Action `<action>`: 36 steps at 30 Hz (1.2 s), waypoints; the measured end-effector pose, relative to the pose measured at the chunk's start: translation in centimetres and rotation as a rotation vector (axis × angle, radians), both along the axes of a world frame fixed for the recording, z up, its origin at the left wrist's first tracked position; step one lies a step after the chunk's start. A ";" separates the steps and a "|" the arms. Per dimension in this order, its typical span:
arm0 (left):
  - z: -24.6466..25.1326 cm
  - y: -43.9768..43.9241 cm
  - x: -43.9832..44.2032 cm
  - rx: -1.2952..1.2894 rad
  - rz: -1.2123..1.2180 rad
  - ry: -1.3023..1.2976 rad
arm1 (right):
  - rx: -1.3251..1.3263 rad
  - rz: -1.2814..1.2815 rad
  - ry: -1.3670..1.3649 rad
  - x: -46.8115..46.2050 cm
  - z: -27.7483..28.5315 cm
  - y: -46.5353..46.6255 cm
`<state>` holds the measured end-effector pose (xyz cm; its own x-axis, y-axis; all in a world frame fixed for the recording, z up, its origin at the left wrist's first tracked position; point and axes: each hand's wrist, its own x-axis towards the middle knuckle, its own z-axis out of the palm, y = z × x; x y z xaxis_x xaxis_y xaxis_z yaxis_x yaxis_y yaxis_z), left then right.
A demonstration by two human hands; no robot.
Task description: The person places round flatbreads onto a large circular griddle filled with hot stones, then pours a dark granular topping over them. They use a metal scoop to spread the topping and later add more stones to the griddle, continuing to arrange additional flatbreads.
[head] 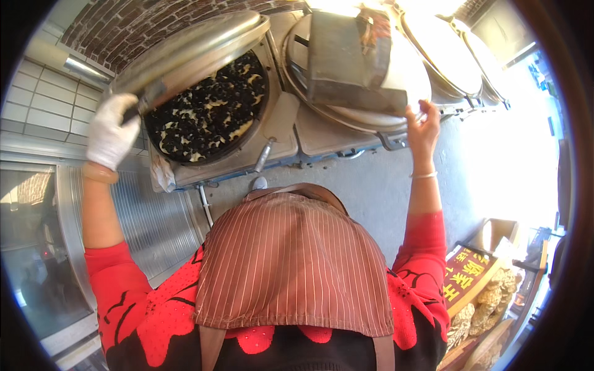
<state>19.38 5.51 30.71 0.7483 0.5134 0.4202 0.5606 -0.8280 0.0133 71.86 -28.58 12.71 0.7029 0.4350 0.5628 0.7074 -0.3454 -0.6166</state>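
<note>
My left hand (111, 132), in a white glove, grips the dark handle (139, 104) of a large round metal lid (185, 55). That lid is tilted up at the back left over a round griddle pan (262, 104). Inside the pan lies a broad pale cake or flatbread (209, 111) thickly covered with dark pieces. My bare right hand (423, 127) has its thumb and fingers at the right corner of an open metal box (336, 55), pinching its edge. The box is over the second griddle's round lid (371, 118); whether it rests there is unclear.
A scraper (280, 116) with a broad flat blade lies on the metal top between the pans. A crumpled white cloth or paper (162, 172) hangs at the left front corner. More round griddles (445, 51) stand right, in glare. Lower right, a sign (466, 273) bears writing beside baked goods (487, 301).
</note>
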 end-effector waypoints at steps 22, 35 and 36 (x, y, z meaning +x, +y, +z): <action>-18.3 -5.7 9.0 -0.923 0.378 0.657 | -0.666 0.153 -0.031 0.8 -11.7 -9.2; -7.1 -5.4 48.4 -2.374 -0.243 -0.660 | -0.671 0.394 -0.136 3.9 -13.4 -6.5; -7.5 -5.4 50.1 -2.319 -0.239 -0.722 | -0.630 0.426 -0.196 4.4 -13.5 -6.7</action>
<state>69.44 0.07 23.19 0.8960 0.2898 -0.3366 0.0010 0.7565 0.6540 76.24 -35.24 -0.80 0.3171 0.9233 0.2167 0.9332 -0.2630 -0.2450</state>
